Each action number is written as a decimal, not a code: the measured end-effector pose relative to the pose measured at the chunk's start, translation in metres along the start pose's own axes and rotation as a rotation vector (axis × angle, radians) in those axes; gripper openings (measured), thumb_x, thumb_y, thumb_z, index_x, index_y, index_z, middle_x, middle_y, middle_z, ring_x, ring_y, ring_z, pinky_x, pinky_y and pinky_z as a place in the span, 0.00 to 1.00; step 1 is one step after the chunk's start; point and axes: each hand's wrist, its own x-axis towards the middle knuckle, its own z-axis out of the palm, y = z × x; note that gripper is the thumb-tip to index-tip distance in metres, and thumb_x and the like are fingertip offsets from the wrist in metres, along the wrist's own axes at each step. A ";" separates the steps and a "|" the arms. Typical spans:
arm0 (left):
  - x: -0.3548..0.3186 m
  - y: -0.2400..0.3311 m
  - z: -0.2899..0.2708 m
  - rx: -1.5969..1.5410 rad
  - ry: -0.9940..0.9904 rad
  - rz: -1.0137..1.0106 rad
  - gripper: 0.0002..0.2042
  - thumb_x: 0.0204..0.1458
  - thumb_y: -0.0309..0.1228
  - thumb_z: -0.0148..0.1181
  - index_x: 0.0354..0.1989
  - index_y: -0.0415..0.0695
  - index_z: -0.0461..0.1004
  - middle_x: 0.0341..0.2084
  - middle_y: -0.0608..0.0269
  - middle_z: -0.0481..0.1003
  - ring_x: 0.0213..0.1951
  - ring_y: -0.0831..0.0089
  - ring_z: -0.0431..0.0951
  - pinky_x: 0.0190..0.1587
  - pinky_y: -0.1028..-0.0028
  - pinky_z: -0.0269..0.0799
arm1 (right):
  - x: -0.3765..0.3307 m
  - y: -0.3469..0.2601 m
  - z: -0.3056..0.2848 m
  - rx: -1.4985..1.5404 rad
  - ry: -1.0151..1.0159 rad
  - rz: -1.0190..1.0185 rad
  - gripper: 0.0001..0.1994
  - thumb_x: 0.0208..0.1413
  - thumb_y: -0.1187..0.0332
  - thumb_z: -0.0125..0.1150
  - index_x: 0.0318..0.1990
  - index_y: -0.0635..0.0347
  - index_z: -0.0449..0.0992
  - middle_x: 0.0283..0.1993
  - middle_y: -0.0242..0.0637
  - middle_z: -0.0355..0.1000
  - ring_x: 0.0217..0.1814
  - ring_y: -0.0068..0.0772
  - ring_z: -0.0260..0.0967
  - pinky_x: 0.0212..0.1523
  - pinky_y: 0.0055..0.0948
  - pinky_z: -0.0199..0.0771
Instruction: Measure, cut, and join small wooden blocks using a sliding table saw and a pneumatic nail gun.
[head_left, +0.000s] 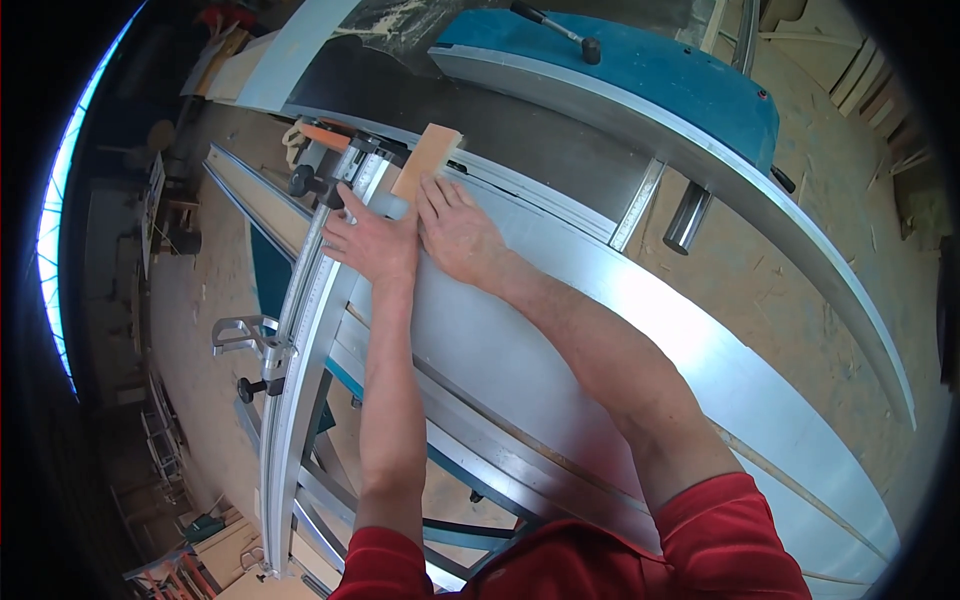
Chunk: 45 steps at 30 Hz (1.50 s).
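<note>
Red sleeve (735,545) closest; left hand (378,245) splayed over the fence (312,272), right hand (460,232) flattish, fingertips at the wood block (426,158), probably steadying it, no grip I can see.

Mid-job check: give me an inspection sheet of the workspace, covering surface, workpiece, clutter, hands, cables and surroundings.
Surface: grey metal table, shiny, with a metal fence along its left side.
Workpiece: orange-brown block, at the table's far edge, near the fence's far end.
Clutter: sawdust at the top of the view; chips scattered on the floor.
Left hand: fingers spread at the fence, by a black knob.
Right hand: laid flat, fingertips at the block's near end.
Cables: nothing seen.
Surroundings: blue-green machine housing beyond the table; the left background is dim, details unclear.
</note>
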 end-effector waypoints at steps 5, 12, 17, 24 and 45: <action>0.002 -0.010 0.012 0.098 0.132 -0.011 0.49 0.40 0.54 0.70 0.69 0.45 0.53 0.55 0.39 0.59 0.59 0.46 0.58 0.66 0.49 0.46 | -0.001 0.001 0.001 -0.008 0.023 -0.015 0.32 0.59 0.59 0.54 0.64 0.74 0.58 0.71 0.57 0.51 0.74 0.51 0.48 0.73 0.43 0.45; 0.001 -0.025 0.022 -0.049 0.109 0.205 0.40 0.39 0.56 0.70 0.62 0.50 0.70 0.55 0.36 0.61 0.59 0.46 0.59 0.65 0.54 0.48 | -0.003 0.000 0.006 -0.076 0.009 -0.025 0.32 0.60 0.58 0.54 0.65 0.74 0.58 0.71 0.56 0.51 0.74 0.51 0.48 0.73 0.43 0.45; 0.005 -0.026 0.025 -0.051 0.172 0.225 0.36 0.38 0.56 0.70 0.57 0.53 0.76 0.55 0.37 0.61 0.59 0.47 0.60 0.65 0.54 0.49 | 0.002 -0.002 0.008 -0.067 0.023 -0.026 0.32 0.60 0.58 0.54 0.65 0.73 0.58 0.71 0.55 0.51 0.74 0.51 0.48 0.74 0.42 0.44; 0.002 -0.026 0.028 -0.030 0.149 0.177 0.34 0.39 0.56 0.68 0.58 0.59 0.75 0.58 0.33 0.62 0.62 0.44 0.60 0.67 0.53 0.50 | 0.001 -0.003 0.007 -0.100 0.000 -0.024 0.32 0.60 0.59 0.53 0.65 0.73 0.57 0.71 0.55 0.50 0.74 0.51 0.48 0.74 0.42 0.43; 0.003 -0.023 0.027 -0.031 0.160 0.137 0.35 0.37 0.55 0.69 0.58 0.61 0.75 0.59 0.34 0.62 0.64 0.46 0.59 0.69 0.55 0.47 | 0.003 -0.002 0.012 -0.092 -0.006 -0.034 0.29 0.60 0.66 0.46 0.66 0.76 0.57 0.72 0.57 0.49 0.74 0.52 0.48 0.74 0.41 0.43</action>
